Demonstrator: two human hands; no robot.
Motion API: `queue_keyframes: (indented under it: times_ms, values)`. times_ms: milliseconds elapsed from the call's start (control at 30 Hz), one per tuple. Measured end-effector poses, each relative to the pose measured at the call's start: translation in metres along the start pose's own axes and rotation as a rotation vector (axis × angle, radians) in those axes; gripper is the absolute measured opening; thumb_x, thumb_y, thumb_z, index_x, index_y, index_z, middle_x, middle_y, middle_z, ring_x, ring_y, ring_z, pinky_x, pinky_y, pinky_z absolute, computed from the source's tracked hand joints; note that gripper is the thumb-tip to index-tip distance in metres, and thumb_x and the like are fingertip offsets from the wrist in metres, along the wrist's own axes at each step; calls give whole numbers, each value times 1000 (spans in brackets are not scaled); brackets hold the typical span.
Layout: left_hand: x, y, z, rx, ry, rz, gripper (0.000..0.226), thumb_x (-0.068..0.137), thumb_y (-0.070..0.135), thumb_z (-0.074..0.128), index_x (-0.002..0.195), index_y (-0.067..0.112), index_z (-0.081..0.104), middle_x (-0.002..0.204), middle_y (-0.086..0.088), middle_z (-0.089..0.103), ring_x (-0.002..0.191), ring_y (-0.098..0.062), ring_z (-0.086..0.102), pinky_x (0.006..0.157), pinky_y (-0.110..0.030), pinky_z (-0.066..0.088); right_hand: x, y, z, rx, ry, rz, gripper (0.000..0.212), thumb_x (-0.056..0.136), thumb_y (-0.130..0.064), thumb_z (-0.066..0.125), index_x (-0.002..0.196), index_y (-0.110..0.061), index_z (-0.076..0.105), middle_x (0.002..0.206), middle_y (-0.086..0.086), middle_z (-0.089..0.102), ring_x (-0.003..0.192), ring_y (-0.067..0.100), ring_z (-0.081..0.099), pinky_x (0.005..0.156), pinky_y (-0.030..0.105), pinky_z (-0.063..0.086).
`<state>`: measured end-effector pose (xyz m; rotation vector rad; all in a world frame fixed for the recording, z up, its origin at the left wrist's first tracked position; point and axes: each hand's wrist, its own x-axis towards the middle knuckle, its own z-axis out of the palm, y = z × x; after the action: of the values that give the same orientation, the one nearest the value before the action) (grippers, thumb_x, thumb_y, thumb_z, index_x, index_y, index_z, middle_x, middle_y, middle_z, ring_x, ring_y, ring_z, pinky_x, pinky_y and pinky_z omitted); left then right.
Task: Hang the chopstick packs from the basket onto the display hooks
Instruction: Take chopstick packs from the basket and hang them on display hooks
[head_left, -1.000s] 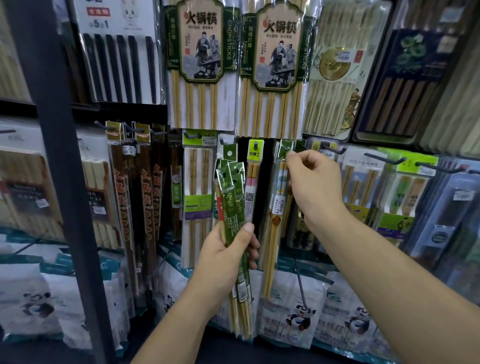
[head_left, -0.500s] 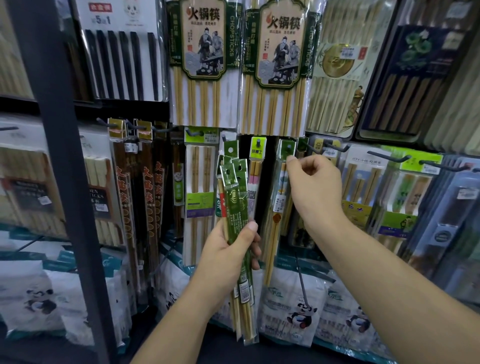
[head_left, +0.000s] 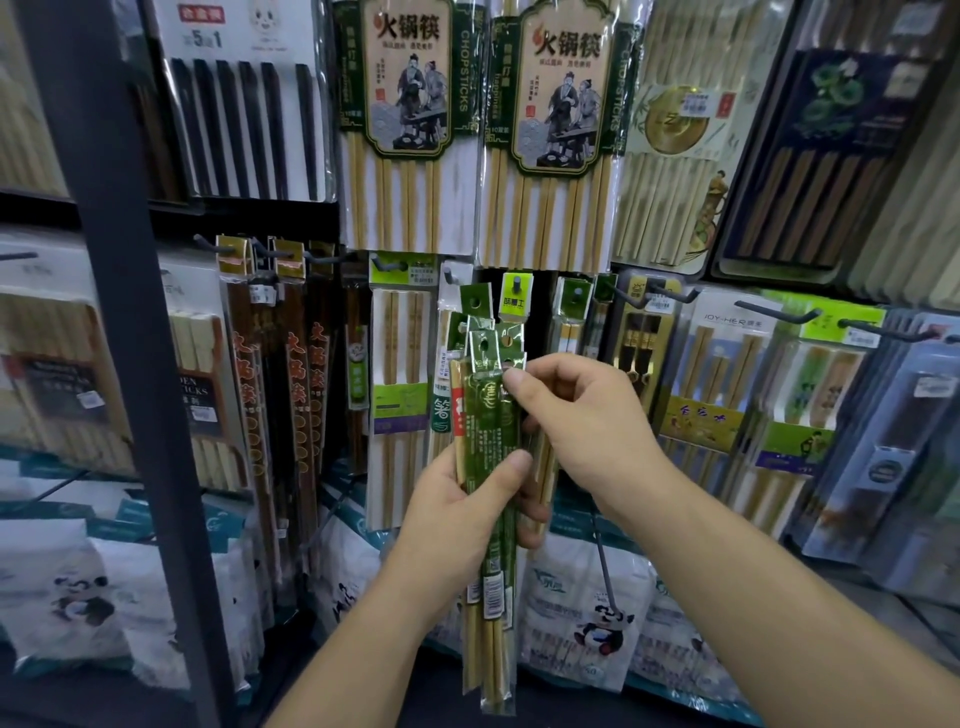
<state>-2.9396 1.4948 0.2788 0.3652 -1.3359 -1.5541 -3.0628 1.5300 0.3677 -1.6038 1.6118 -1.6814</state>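
Note:
My left hand (head_left: 462, 514) grips a bundle of several narrow green chopstick packs (head_left: 485, 415) upright in front of the display. My right hand (head_left: 576, 421) pinches the top of one pack in that bundle, thumb and forefinger near its green header. Behind the bundle a pack with a green header (head_left: 574, 299) hangs on a hook, and a yellow-green tagged pack (head_left: 516, 296) hangs on the hook beside it. The basket is out of view.
Large hot-pot chopstick packs (head_left: 410, 119) hang above. Dark brown packs (head_left: 291, 374) hang to the left, behind a dark vertical post (head_left: 119, 312). Black hooks (head_left: 779, 312) with boxed sets jut out at right. Panda-print bags (head_left: 597, 613) line the lower shelf.
My right hand left the pack hanging on the hook and came down left to the top of the bundle in my left hand. The bundle stayed in my left hand.

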Motion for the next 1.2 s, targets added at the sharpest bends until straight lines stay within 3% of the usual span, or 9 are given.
queue_keyframes:
  times_ms: [133,333,433,600,767,867,933,1067,1200]
  values:
    - [-1,1,4,-77,11,-57,17,91,37,68,99,24,75,86,-15,76,76,-33,76,62,-39,63,1,0,-3,-34,19,17,17,96,-28,69,83,-20,76,77,14,70,62,10,58,64,38,56]
    - [3,3,1,-109,107,-47,22,99,28,63,111,12,73,99,-18,79,85,-30,78,66,-38,63,8,-3,-12,-78,166,-57,20,99,-27,65,80,-26,73,60,-4,64,54,0,57,54,15,48]
    - [5,1,-2,-53,167,-38,18,103,18,59,111,4,67,94,-12,80,84,-22,78,66,-32,62,19,-10,-20,-62,243,-54,24,102,-29,61,83,-19,72,56,-8,56,50,0,49,51,12,43]
    - [6,0,-6,24,171,-14,14,104,16,58,103,4,65,82,-8,77,72,-19,73,64,-27,60,38,-14,-28,-100,252,-46,41,107,-28,50,103,10,63,71,14,49,63,17,43,64,19,39]
    - [5,-2,-6,23,150,-14,12,104,19,59,103,9,65,84,-9,77,74,-21,74,66,-28,60,44,-15,-27,-120,260,-44,45,106,-27,50,90,14,57,68,15,45,63,20,42,65,24,42]
    - [5,-4,-7,32,149,-15,11,103,20,60,101,11,66,85,-10,77,75,-21,75,66,-27,60,46,-17,-26,-148,270,-48,46,107,-26,50,83,14,52,67,15,43,63,21,41,66,29,50]
    - [6,-4,-7,36,149,-14,12,103,21,60,101,11,66,86,-10,77,76,-21,75,66,-27,60,46,-18,-26,-173,276,-56,47,107,-26,49,79,13,48,63,13,43,60,21,39,77,35,55]
    - [5,-4,-7,30,143,-21,17,102,23,61,103,6,66,86,-11,77,76,-22,74,67,-28,59,44,-20,-26,-247,280,-78,48,107,-26,47,64,-7,37,54,5,36,52,20,32,88,47,55]
    - [4,-4,-7,35,138,-22,19,102,23,61,106,5,66,87,-10,77,76,-22,74,67,-28,60,44,-20,-27,-296,289,-102,49,107,-24,47,62,-11,34,43,-9,35,43,14,27,87,47,56]
